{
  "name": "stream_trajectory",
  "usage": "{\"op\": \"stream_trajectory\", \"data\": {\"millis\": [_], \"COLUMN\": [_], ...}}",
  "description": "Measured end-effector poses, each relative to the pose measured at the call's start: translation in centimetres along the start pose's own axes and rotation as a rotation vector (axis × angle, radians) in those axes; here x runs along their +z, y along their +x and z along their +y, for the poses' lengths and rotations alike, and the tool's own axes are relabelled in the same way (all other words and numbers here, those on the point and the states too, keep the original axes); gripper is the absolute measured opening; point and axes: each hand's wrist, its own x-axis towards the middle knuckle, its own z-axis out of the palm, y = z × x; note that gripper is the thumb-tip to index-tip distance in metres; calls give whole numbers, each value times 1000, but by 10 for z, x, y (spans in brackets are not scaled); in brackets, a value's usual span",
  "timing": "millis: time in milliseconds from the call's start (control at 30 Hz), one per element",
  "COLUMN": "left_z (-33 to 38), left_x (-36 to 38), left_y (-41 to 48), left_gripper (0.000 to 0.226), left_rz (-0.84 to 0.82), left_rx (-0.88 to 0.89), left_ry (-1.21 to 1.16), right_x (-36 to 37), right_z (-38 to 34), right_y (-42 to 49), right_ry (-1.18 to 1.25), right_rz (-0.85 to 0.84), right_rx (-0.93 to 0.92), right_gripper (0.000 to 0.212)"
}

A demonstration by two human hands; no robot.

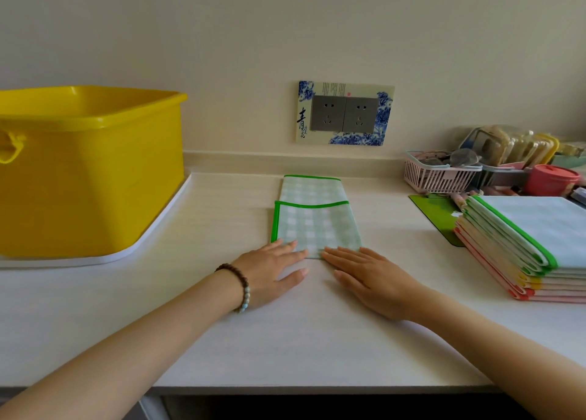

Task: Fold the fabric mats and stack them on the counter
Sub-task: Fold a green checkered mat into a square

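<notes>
Folding step: by my reading this was mid-fold. The green checked mat (315, 226) lay doubled into a narrow strip, its upper layer stopping short of the far end, and both hands were flattening the near crease.
Left hand (272, 272): palm down on the counter (222, 216), fingers straight and close together, tips resting on the mat's near left corner, gripping nothing.
Right hand (371, 280): the mirror of it, fingers straight and flat, tips on the near right corner, no grip either.
Mat's place: middle of the counter, right in front of the person, well apart from the yellow tub (92, 172) on the left and the stack of folded mats (520, 239) on the right.
Mat's heading: its long axis ran straight away from the person toward the wall socket plate (344, 113). The folded end lay near and the green-bound ends far, with the top layer's bound edge crosswise and slightly bowed.
Next move, as I judged it: pinch the two near corners, carry that end over to halve the strip again, keep the side edges square, press it flat, then lift it across to the stack.
Stack: several folded mats, green-edged on top with yellow and pink edges below, sitting partly over a dark green board (437, 216).
</notes>
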Motion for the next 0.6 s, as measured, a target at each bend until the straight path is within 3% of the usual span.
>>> {"op": "stream_trajectory", "data": {"millis": [233, 400, 600], "left_z": [1, 2, 4], "left_x": [2, 2, -1], "left_y": [1, 2, 2], "left_gripper": [52, 52, 52], "left_rz": [0, -9, 16], "left_rx": [-13, -21, -29], "left_ry": [38, 33, 32], "right_x": [-6, -7, -19], "right_z": [37, 46, 39], "right_y": [-34, -39, -22], "right_ry": [5, 73, 134], "right_rz": [-27, -29, 185], "right_rx": [59, 87, 65], "right_gripper": [61, 47, 40]}}
